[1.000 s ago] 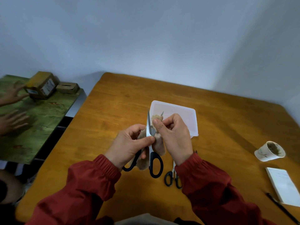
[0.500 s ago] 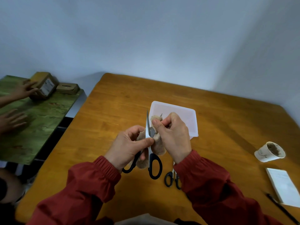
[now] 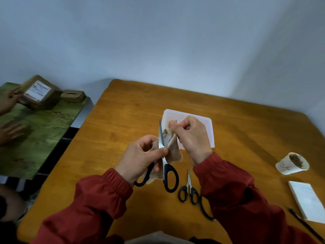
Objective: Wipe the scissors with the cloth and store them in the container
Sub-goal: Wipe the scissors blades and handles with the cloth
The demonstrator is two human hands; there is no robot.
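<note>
My left hand (image 3: 140,159) grips large black-handled scissors (image 3: 166,166) near the pivot, blades spread and pointing up over the table. My right hand (image 3: 191,136) pinches a beige cloth (image 3: 173,148) around the tip of the right blade, in front of the white plastic container (image 3: 210,131). The cloth hangs down behind the scissors. A smaller black-handled pair of scissors (image 3: 188,191) lies on the wooden table (image 3: 123,124) under my right wrist, with another black handle loop (image 3: 205,210) beside it, partly hidden by my sleeve.
A paper cup (image 3: 292,163) lies on its side at the right. Beyond it sit a white notepad (image 3: 307,199) and a black pen (image 3: 306,226). On the green table (image 3: 35,138) to the left, another person's hands (image 3: 10,117) handle a cardboard box (image 3: 40,92).
My right hand has slid the cloth up along the blade toward its tip. The other person's hand has tilted the cardboard box up.
</note>
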